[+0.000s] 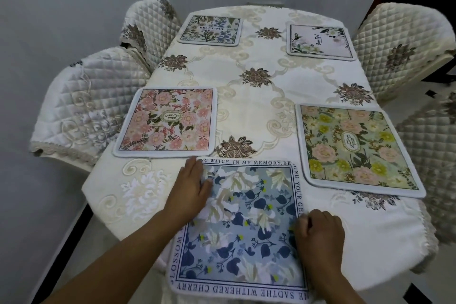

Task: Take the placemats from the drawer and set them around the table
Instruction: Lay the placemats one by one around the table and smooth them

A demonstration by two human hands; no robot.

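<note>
Left: two quilted chairs (91, 106) stood against the tabletop's left edge. Pink mat (167, 119) lay flat at the left edge, nearer half. "Beautiful" mat (209, 29) lay at the far left corner.

Left hand (191, 185) was flat, fingers straight and together, pressing the far left corner of the blue mat (244, 224). This mat sat mid near edge, its near border overhanging.

Right hand (318, 232) was at the blue mat's right edge, fingers curled. The frame is blurred there, so pinch or mere rest could not be told.

White mat (320, 42) lay at the far right corner, green mat (352, 148) at the right edge, nearer half.

Judgement: four mats set, the fifth being squared. No mat at the far edge; the drawer was out of view.

Mats were square, round-cornered, thin, with floral print and pale bound rims, probably a soft pile. Cloth (256, 106) was satiny and embroidered.
</note>
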